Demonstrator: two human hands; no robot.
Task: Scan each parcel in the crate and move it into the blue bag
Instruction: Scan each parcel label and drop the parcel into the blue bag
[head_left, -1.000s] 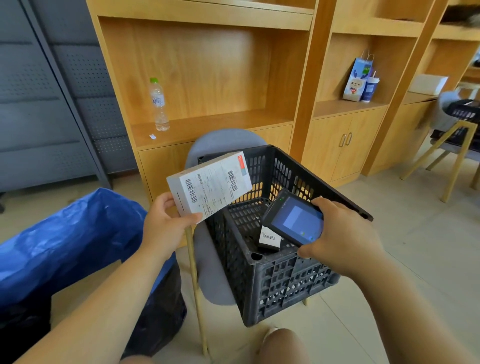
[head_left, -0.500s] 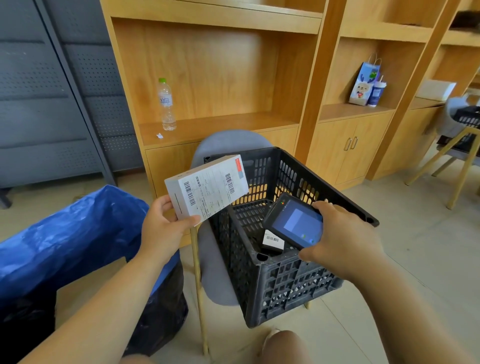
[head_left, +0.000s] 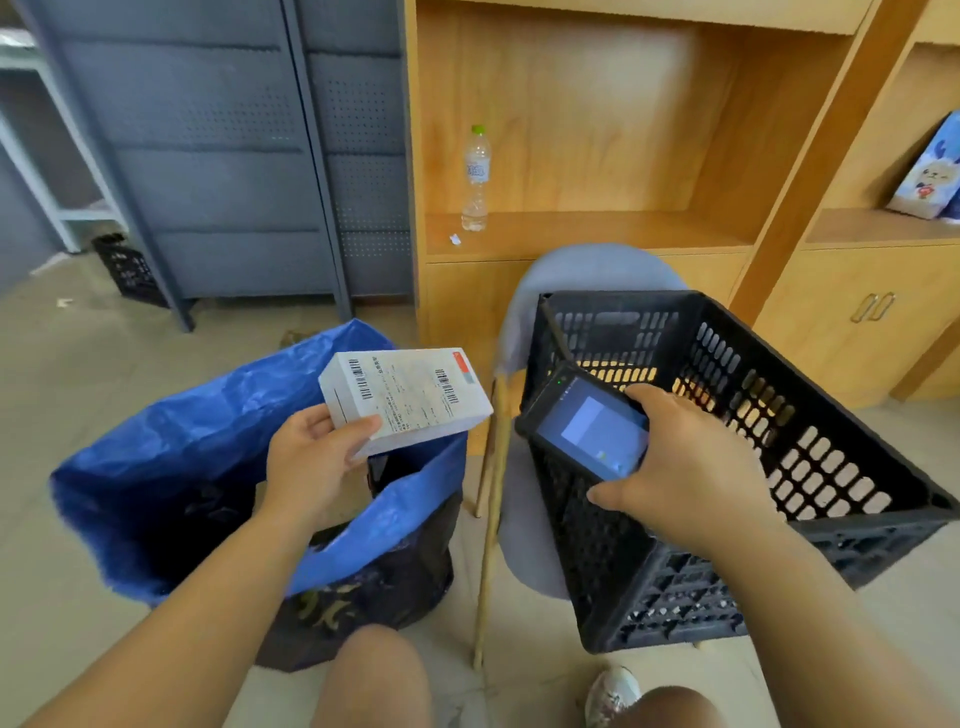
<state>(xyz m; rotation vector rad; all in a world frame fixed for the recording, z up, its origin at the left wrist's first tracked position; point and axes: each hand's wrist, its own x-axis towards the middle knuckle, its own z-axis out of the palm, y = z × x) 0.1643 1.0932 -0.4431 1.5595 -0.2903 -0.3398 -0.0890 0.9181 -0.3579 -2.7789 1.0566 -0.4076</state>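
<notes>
My left hand (head_left: 311, 457) grips a white box parcel (head_left: 405, 397) with barcode labels, holding it over the open mouth of the blue bag (head_left: 171, 431) at the lower left. My right hand (head_left: 680, 467) holds a black handheld scanner (head_left: 584, 428) with a lit blue screen, above the near left corner of the black plastic crate (head_left: 810, 431). The crate sits tilted on a grey chair (head_left: 587, 270). The scanner and my hand hide the crate's floor, so I cannot see any parcel inside.
A wooden shelf unit (head_left: 597, 228) stands behind the chair with a water bottle (head_left: 475, 179) on it. Grey metal lockers (head_left: 234, 156) and a small black crate (head_left: 127, 270) are at the back left. My knees and a shoe (head_left: 613, 696) show at the bottom.
My view has swung left and down toward the blue bag. My left hand has carried the white parcel left, from beside the crate to over the bag's mouth. The scanner stays by the crate.
</notes>
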